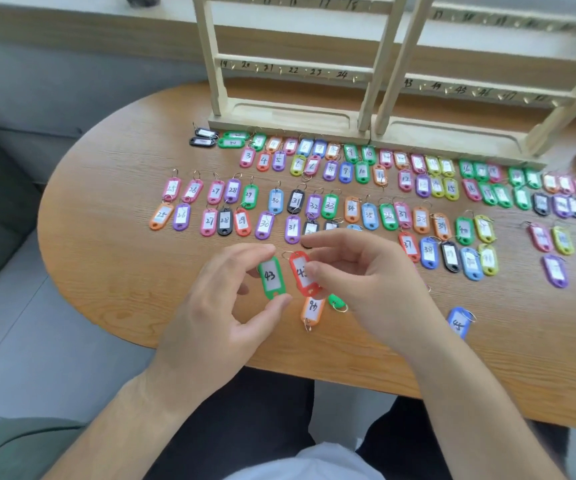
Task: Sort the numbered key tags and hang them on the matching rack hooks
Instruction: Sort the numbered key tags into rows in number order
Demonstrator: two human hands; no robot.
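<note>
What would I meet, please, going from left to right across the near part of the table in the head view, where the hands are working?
In order: left hand → green tag 43 → red tag → right hand → blue tag 44.

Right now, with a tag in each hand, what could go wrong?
The thumb of the right hand hides part of the number on the red tag, so it may get matched wrongly with the green tag 43 in the left hand. Either hand could bump the sorted rows beyond and mix them up.
</note>
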